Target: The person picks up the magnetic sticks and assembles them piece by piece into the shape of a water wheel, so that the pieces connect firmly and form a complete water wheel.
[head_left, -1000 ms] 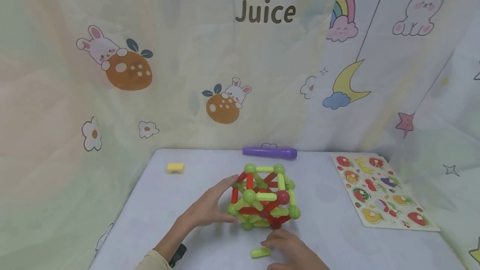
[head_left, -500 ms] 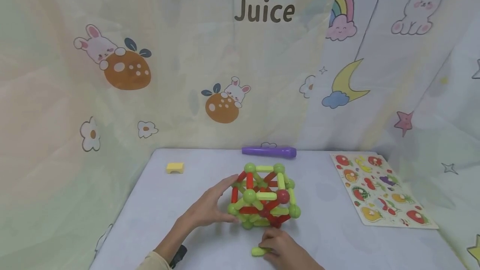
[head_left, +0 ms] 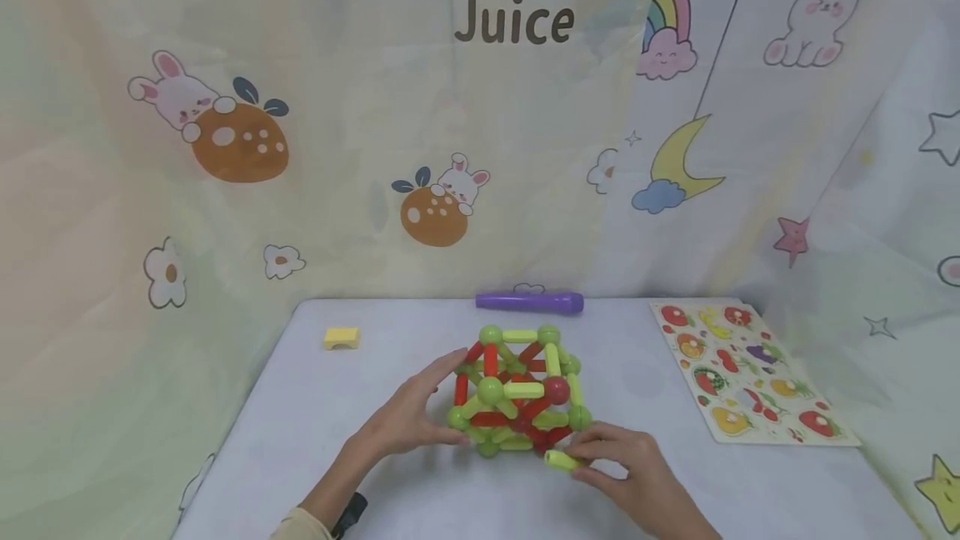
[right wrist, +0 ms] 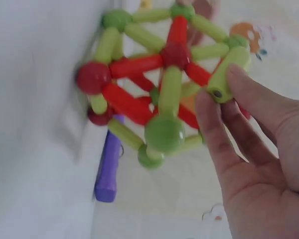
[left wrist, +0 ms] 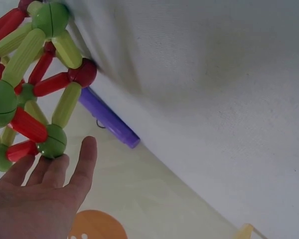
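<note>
A magnetic stick-and-ball structure of red and light green rods joined by green and red balls stands on the table. My left hand lies along its left side, thumb low and fingers reaching up. In the left wrist view these fingers are nearly straight and touch a green ball at the edge. My right hand pinches a light green magnetic rod between thumb and fingertips. It is at the structure's lower right front, close to a red ball. One rod end with its dark round magnet shows in the right wrist view.
A purple microphone-shaped toy lies at the table's back edge. At the back left sits a small yellow arch block. A fruit puzzle board lies on the right. A printed curtain hangs behind the white table.
My right hand has taken hold of the light green rod on the table and lifted it up and rightward to the structure's front. The left hand has stayed against the structure.
</note>
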`<state>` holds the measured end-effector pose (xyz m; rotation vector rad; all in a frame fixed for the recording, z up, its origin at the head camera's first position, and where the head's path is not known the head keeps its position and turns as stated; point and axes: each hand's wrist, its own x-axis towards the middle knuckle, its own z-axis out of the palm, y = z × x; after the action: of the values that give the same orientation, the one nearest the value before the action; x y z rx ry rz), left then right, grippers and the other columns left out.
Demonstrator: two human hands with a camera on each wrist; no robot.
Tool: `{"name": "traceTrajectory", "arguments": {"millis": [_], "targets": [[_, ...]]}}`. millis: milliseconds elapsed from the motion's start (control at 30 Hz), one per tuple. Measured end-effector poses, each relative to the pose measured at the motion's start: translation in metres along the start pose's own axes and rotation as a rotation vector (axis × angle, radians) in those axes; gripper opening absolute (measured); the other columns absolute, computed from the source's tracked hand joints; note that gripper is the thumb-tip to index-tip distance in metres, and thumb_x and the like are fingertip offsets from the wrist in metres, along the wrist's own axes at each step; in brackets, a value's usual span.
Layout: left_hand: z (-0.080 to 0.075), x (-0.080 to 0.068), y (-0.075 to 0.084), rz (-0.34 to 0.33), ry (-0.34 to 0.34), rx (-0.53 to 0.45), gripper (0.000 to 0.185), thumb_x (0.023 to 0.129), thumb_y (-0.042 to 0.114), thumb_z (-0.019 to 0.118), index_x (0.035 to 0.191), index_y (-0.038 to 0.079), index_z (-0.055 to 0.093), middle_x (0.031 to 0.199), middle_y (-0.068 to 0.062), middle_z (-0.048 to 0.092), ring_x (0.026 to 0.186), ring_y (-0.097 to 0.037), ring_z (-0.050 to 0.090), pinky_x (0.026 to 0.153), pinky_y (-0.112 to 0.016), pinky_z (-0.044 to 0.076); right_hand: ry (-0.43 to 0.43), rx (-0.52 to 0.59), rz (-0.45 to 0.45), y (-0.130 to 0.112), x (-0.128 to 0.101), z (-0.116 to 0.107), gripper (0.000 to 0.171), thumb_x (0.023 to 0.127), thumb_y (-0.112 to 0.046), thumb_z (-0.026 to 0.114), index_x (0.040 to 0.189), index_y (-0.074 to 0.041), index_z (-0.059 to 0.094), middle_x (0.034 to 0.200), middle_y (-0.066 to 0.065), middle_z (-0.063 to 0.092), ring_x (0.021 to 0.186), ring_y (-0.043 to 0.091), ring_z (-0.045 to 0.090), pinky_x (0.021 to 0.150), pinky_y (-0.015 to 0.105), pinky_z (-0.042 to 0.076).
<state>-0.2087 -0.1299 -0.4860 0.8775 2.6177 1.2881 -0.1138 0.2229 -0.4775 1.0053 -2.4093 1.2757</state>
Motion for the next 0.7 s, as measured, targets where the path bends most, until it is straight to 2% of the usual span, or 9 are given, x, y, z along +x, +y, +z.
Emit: {"name": "traceTrajectory", "arguments": {"millis": [133,267,467,700], "targets": [[0.0,0.001,-0.001,0.02,0.004,-0.009,0.116,0.078,0.033,0.1,0.171,0.023,0.031,0.175,0.001,0.034,0.158,-0.029,0.037,0.116,-0.058,0.048,0.193,-0.045,0.07,0.003,0.0,-0.014,0.031,0.084,0.001,0.088,0.109,-0.017,0.084,0.106,-0.004,0.078,0.092,0.008,0.074,0.084,0.021,0.061],[0.0,0.001,-0.002,0.031,0.005,-0.008,0.116,0.078,0.033,0.1,0.171,0.02,0.031,0.175,0.001,0.035,0.158,-0.028,0.038,0.114,-0.058,0.049,0.304,-0.092,0.111,0.011,0.006,-0.014,0.035,0.08,0.007,0.089,0.108,-0.014,0.085,0.103,-0.004,0.078,0.094,0.008,0.074,0.088,0.017,0.059],[0.0,0.002,-0.002,0.02,-0.003,-0.002,0.116,0.078,0.034,0.1,0.171,0.022,0.031,0.175,0.001,0.035,0.158,-0.028,0.038,0.113,-0.058,0.05,0.353,-0.099,0.138,0.018,0.013,-0.008,0.037,0.078,0.01,0.089,0.108,-0.011,0.085,0.103,-0.004,0.079,0.095,0.008,0.075,0.088,0.018,0.059],[0.0,0.002,-0.001,0.025,0.008,-0.004,0.116,0.077,0.033,0.1,0.171,0.021,0.032,0.174,0.001,0.036,0.157,-0.028,0.039,0.113,-0.059,0.05,0.358,-0.069,0.15,0.023,0.018,-0.003,0.037,0.079,0.012,0.088,0.108,-0.011,0.084,0.103,-0.004,0.079,0.097,0.007,0.074,0.088,0.021,0.06]]}}
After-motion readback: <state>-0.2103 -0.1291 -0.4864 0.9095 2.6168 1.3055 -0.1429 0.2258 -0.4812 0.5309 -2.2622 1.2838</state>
